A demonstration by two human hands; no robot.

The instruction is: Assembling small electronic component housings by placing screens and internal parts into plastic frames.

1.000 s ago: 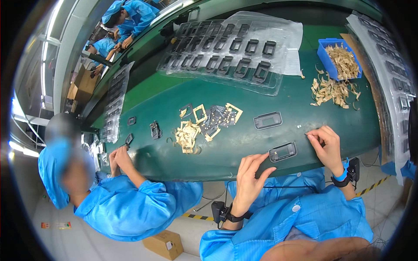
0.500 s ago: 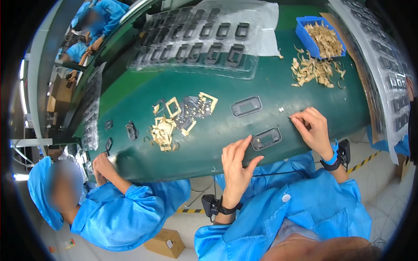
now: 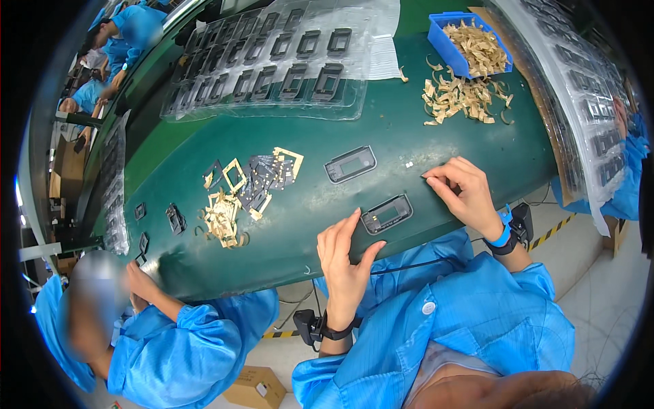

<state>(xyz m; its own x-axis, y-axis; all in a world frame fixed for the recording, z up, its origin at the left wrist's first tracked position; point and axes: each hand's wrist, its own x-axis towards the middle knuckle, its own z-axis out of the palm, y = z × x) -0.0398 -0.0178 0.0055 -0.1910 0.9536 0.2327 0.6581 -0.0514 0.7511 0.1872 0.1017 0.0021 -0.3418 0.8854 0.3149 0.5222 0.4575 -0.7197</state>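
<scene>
Frame point(image 3: 394, 223), dark and rectangular, is lying on the green table point(image 3: 293, 211); left hand point(image 3: 345, 255) is sitting splayed at its edge, right hand point(image 3: 466, 194) is pinching, though around what I can't tell.

A green worktop point(image 3: 293, 228) carries a clear tray point(image 3: 347, 111) of black frames at the back, with a blue bin point(image 3: 446, 49) of curled tan strips to its right. More strips point(image 3: 458, 101) lie loose just in front of the bin. At left centre, tan scraps point(image 3: 223, 217) lie beside a jumble of dark sheets point(image 3: 262, 178). Another filled tray point(image 3: 117, 198) lies along the left end, and clear sheeting point(image 3: 569, 146) runs down the right. A co-worker point(image 3: 174, 354) in blue sits at left, near a cardboard box point(image 3: 253, 390) on the floor. Other people point(image 3: 139, 28) in blue show at upper left.
</scene>
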